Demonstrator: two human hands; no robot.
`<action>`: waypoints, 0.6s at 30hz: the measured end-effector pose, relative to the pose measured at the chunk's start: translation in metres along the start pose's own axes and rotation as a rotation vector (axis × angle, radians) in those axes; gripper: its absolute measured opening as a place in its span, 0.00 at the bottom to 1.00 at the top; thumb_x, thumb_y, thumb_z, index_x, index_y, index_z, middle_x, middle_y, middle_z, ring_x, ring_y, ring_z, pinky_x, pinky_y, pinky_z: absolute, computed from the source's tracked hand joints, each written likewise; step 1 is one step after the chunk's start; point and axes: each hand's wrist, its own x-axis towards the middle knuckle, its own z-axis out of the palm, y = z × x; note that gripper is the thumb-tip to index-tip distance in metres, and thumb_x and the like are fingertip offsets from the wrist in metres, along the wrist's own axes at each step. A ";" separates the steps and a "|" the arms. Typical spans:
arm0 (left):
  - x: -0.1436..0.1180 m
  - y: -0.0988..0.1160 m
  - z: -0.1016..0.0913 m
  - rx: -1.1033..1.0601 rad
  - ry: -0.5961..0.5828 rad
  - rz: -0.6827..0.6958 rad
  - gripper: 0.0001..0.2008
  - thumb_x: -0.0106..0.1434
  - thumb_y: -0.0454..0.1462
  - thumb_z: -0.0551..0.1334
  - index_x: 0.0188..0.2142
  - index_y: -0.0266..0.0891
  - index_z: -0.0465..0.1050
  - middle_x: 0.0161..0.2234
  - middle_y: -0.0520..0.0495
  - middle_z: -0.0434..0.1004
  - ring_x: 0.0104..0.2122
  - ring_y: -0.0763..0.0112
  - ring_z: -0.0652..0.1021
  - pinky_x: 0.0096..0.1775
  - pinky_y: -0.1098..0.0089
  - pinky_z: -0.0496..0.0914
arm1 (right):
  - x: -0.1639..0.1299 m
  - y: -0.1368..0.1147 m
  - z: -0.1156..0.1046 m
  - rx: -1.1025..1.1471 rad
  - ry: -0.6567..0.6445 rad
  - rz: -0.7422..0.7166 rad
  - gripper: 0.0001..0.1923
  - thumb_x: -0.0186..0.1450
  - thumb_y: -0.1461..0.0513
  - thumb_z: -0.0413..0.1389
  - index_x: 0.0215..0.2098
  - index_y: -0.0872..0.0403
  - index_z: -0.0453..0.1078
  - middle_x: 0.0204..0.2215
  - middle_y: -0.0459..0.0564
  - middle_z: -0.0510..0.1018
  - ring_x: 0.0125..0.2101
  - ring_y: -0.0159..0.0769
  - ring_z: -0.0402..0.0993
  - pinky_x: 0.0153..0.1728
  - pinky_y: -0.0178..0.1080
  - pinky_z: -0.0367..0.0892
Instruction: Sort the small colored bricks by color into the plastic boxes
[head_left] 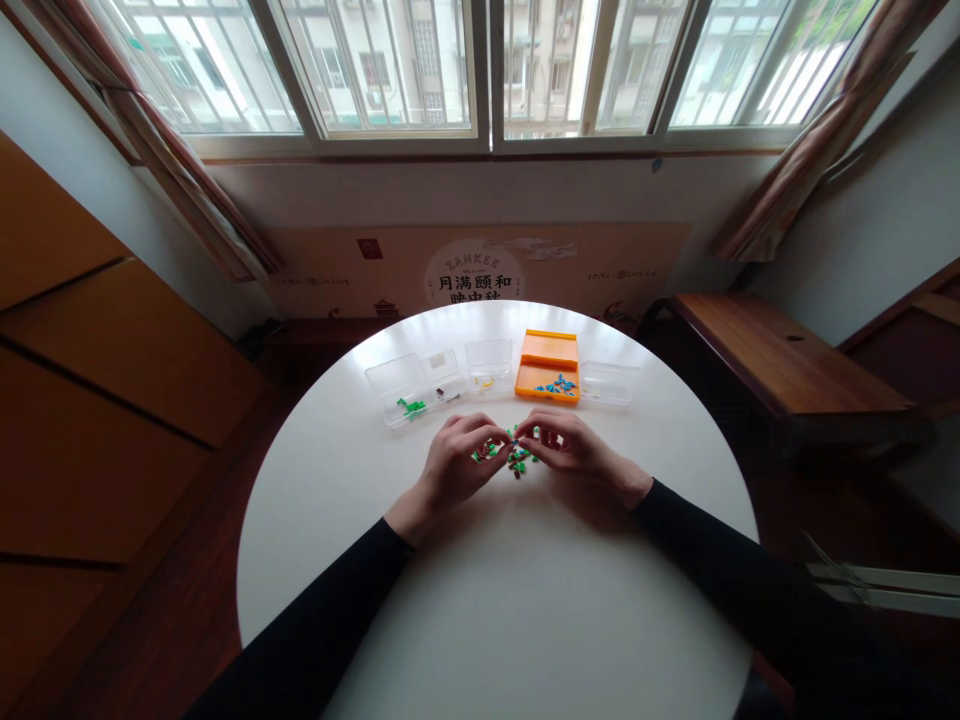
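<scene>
My left hand (463, 452) and my right hand (568, 440) meet over a pile of small green and brown pieces (518, 466) on the white table. Thumb and fingertips of both are pinched together at one tiny dark-bluish piece (515, 442), too small to make out its kind. Part of the pile is hidden behind the fingers. Just beyond, an open orange box (550, 350) holds small blue pieces (561, 384). Green pieces (410, 407) lie in a clear box (390, 375) at the left.
Between those boxes stand a clear box with a dark piece (440, 392) and another with yellow pieces (484, 383). One more clear box (609, 385) is right of the orange one. The round white table (525, 600) faces a window; a wooden bench (757, 350) stands right.
</scene>
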 end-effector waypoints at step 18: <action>0.002 0.004 -0.003 -0.379 -0.039 -0.263 0.09 0.73 0.41 0.71 0.38 0.39 0.83 0.34 0.46 0.80 0.29 0.72 0.77 0.32 0.70 0.74 | -0.003 -0.001 0.001 -0.395 0.073 -0.238 0.07 0.80 0.59 0.61 0.50 0.48 0.83 0.41 0.49 0.87 0.34 0.35 0.82 0.34 0.37 0.69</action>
